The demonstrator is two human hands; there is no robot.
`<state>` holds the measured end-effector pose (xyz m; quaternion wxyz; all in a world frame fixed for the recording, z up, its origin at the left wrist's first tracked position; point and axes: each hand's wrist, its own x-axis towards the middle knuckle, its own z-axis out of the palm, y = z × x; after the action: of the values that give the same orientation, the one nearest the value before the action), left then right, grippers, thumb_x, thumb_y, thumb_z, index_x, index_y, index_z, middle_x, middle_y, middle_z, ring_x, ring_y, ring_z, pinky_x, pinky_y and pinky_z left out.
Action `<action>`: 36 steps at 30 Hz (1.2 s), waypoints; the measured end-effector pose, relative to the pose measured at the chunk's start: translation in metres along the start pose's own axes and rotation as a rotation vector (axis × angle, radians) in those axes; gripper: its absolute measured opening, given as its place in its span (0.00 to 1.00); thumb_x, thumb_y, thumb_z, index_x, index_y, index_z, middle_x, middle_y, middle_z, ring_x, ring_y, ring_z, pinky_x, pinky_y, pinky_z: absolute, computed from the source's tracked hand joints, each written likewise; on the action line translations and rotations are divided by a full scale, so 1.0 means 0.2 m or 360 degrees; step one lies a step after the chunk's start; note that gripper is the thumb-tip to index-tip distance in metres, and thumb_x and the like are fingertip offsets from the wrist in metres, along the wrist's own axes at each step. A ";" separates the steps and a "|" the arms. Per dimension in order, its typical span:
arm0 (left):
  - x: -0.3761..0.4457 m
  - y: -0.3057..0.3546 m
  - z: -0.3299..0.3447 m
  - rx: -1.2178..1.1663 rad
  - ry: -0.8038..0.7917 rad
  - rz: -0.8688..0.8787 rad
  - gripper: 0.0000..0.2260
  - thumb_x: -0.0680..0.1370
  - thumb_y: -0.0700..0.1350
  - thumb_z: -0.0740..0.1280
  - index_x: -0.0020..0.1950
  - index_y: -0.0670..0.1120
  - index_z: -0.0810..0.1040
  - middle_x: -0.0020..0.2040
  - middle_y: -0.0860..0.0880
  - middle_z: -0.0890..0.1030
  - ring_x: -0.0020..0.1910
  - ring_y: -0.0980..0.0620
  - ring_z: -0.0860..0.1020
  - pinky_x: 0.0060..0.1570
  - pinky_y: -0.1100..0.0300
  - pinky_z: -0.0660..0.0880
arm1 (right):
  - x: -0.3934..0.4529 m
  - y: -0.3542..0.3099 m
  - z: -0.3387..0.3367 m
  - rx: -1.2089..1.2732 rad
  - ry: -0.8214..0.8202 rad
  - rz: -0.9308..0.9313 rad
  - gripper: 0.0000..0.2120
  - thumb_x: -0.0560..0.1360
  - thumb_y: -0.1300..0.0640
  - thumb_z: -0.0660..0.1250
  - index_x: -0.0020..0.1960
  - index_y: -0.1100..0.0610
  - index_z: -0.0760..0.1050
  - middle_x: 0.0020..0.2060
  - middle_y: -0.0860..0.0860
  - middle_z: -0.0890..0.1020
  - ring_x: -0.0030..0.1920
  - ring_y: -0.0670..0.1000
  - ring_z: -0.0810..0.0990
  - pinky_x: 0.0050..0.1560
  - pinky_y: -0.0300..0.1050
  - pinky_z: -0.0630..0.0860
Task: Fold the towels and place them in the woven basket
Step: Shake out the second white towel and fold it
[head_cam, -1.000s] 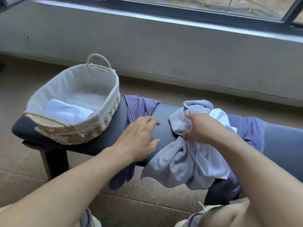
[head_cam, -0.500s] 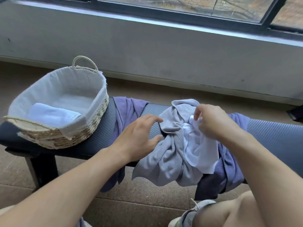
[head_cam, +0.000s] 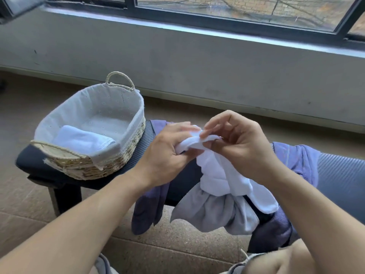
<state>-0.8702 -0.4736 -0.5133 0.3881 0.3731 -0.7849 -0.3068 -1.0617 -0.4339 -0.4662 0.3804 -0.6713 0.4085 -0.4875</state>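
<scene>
Both sets of fingers are pinched on the top edge of the white towel (head_cam: 219, 175). The left hand (head_cam: 167, 153) grips a bunched bit of that edge, its fingers (head_cam: 185, 126) curled over the cloth. The right hand (head_cam: 237, 147) pinches the same edge just beside it, thumb and forefinger closed on the hem and the other fingers (head_cam: 221, 117) raised. The two grips almost touch, so the edge between them is gathered, not stretched.

From the fingers the towel hangs straight down, its long axis running top to bottom, twisted and narrow. Its lower end rests below the right wrist, on the grey towel (head_cam: 213, 216), which droops over the near edge of the counter (head_cam: 142, 151). A purple towel (head_cam: 296, 161) lies under and behind both; one end hangs below the left wrist, the other spreads out beyond the right hand.

The next move likely turns on finding the corners: the hands would slide apart along the edge, left hand leftward and right hand rightward, to open the towel flat before folding.

The basket (head_cam: 136, 143) sits to the left of the left fingers, on the counter's end, with one folded white towel (head_cam: 83, 140) already inside at its near end. The left hand is nearer to it.
</scene>
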 end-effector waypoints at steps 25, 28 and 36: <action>-0.02 -0.09 -0.19 0.0700 0.0138 -0.0936 0.05 0.77 0.53 0.69 0.46 0.53 0.80 0.45 0.53 0.82 0.48 0.46 0.78 0.46 0.53 0.74 | 0.09 0.18 -0.16 -0.1122 0.0806 0.0576 0.15 0.73 0.61 0.58 0.55 0.45 0.70 0.45 0.45 0.81 0.47 0.56 0.78 0.48 0.51 0.75; -0.03 -0.09 -0.17 0.0568 0.0162 -0.0861 0.08 0.79 0.53 0.68 0.43 0.52 0.81 0.41 0.54 0.82 0.46 0.49 0.78 0.43 0.55 0.71 | 0.10 0.19 -0.12 -0.1100 0.0543 0.0673 0.04 0.79 0.53 0.61 0.52 0.46 0.73 0.42 0.44 0.79 0.44 0.50 0.78 0.41 0.45 0.72; -0.02 0.02 -0.08 -0.0046 0.0399 -0.0699 0.13 0.81 0.50 0.68 0.40 0.45 0.82 0.39 0.40 0.81 0.34 0.57 0.72 0.35 0.66 0.67 | 0.09 0.18 0.03 -0.0303 0.0069 0.0778 0.18 0.80 0.44 0.65 0.38 0.55 0.76 0.31 0.46 0.75 0.33 0.45 0.72 0.36 0.44 0.68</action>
<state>-0.8558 -0.4711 -0.5036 0.4117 0.5643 -0.6262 -0.3462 -1.0579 -0.4637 -0.4932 0.4133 -0.5747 0.6108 -0.3548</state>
